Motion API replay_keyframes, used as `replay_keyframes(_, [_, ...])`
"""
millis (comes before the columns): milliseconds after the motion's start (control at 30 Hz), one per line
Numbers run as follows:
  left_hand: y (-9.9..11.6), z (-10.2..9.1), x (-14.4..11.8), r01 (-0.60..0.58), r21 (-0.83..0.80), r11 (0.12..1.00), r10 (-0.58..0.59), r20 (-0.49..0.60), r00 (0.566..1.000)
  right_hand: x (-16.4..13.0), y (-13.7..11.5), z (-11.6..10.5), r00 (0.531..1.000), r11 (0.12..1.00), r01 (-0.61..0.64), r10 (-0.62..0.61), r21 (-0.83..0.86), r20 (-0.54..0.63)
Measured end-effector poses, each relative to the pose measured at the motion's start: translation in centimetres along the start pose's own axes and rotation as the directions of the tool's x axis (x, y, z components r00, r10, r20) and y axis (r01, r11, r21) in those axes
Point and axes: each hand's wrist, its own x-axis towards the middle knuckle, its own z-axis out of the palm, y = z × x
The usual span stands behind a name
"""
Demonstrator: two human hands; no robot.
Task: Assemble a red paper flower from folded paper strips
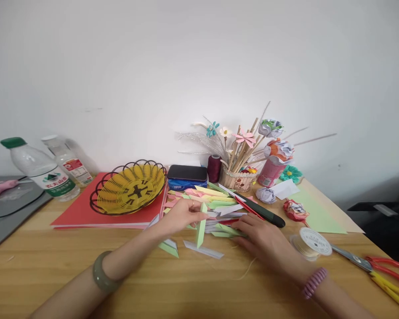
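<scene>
Centre frame: left hand [182, 215] pinched a folded green paper strip [201, 228]; right hand [264, 241] lay flat, fingers spread, on the pastel folded-paper pile [216, 201].

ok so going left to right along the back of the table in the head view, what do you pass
green-capped bottle → second bottle → yellow basket → dark tin → maroon thread spool → holder of paper flowers → pink can
</scene>
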Motion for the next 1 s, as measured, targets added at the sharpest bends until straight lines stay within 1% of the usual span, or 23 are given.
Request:
replay_keyframes(67, [-0.1, 0.0, 0.0, 0.03, -0.091, 0.995, -0.031, -0.009, 0.999, 0.7, 0.1, 0.2, 0.998, 0.999, -0.037, 0.037, -0.012, -0.048])
replay_keyframes(233, [0.0, -0.1, -0.2, 0.05, -0.172, 0.984, -0.06, -0.055, 0.997, 2.6, -0.1, 0.0, 0.979, 0.989, -0.144, 0.14, -0.019, -0.148])
replay_keyframes(300, [0.1, -0.3, -0.3, 0.04, -0.222, 0.974, -0.058, -0.073, 0.996, 3.5, -0.4, -0.3, 0.973, 0.985, -0.171, 0.168, -0.002, -0.155])
replay_keyframes(333, [0.1, -0.3, -0.3, 0.031, -0.243, 0.969, -0.054, -0.088, 0.995, 3.9, -0.6, -0.4, 0.972, 0.981, -0.188, 0.193, 0.05, -0.137])
replay_keyframes(367, [0.1, -0.4, -0.4, 0.017, -0.257, 0.966, -0.045, -0.105, 0.993, 4.3, -0.9, -0.4, 0.97, 0.967, -0.205, 0.222, 0.152, -0.101])
replay_keyframes(400, [0.0, -0.4, -0.4, 0.002, -0.262, 0.965, -0.036, -0.122, 0.992, 4.6, -1.2, -0.3, 0.968, 0.933, -0.219, 0.244, 0.286, -0.052])
replay_keyframes(433, [0.0, -0.3, -0.5, -0.009, -0.265, 0.964, -0.029, -0.14, 0.99, 4.8, -1.5, -0.1, 0.966, 0.873, -0.234, 0.257, 0.428, 0.005])
replay_keyframes(467, [0.0, -0.2, -0.5, -0.021, -0.269, 0.963, -0.02, -0.151, 0.988, 4.8, -1.8, 0.2, 0.967, 0.781, -0.235, 0.25, 0.578, 0.054])
replay_keyframes(500, [-0.1, -0.1, -0.6, -0.025, -0.278, 0.96, -0.02, -0.159, 0.987, 4.8, -2.0, 0.5, 0.971, 0.746, -0.219, 0.229, 0.629, 0.066])
replay_keyframes(567, [-0.2, 0.2, -0.6, -0.024, -0.289, 0.957, -0.026, -0.17, 0.985, 4.5, -2.5, 1.2, 0.975, 0.717, -0.208, 0.211, 0.665, 0.077])
replay_keyframes(633, [-0.4, 0.6, -0.7, -0.012, -0.294, 0.956, -0.048, -0.197, 0.979, 4.1, -2.9, 1.6, 0.976, 0.642, -0.198, 0.197, 0.74, 0.09])
replay_keyframes(700, [-0.5, 0.8, -0.7, 0.004, -0.312, 0.95, -0.071, -0.203, 0.977, 3.7, -3.1, 1.7, 0.975, 0.596, -0.206, 0.188, 0.776, 0.115])
replay_keyframes(767, [-0.6, 0.9, -0.8, 0.008, -0.328, 0.945, -0.078, -0.199, 0.977, 3.4, -3.3, 1.4, 0.975, 0.57, -0.216, 0.173, 0.792, 0.142])
replay_keyframes(867, [-0.8, 1.0, -1.0, 0.014, -0.343, 0.939, -0.086, -0.197, 0.977, 3.2, -3.5, 0.9, 0.974, 0.571, -0.221, 0.167, 0.791, 0.152])
replay_keyframes(1000, [-1.2, 1.2, -1.1, 0.015, -0.377, 0.926, -0.1, -0.207, 0.973, 3.2, -3.9, 0.8, 0.979, 0.602, -0.177, 0.189, 0.779, 0.076])
